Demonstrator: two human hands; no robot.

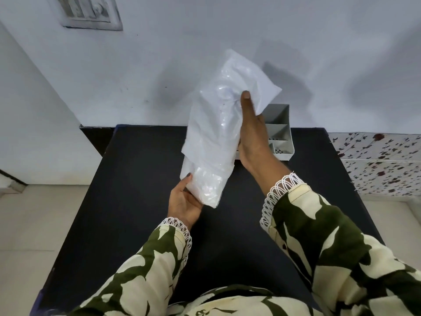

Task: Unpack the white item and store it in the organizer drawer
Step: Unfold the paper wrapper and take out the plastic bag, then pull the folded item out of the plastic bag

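- The plastic bag point(218, 124) and right hand point(252, 137) are covering most of the grey organizer point(281, 135).
- The bag's white contents are showing only as a blur.
- The switch plate point(90, 12), far left, is running off the top edge.

- We see soft, even, fairly bright light with a cool cast.
- Blurry grey shadows fall on the wall point(227, 30) behind the plastic bag point(216, 133).
- Small glints of glare sit on the bag's wrinkles.
- The black table point(136, 179) reads flat, with little detail.
- Wide-angle distortion bends lines near the edges; the switch plate point(90, 12) looks soft.
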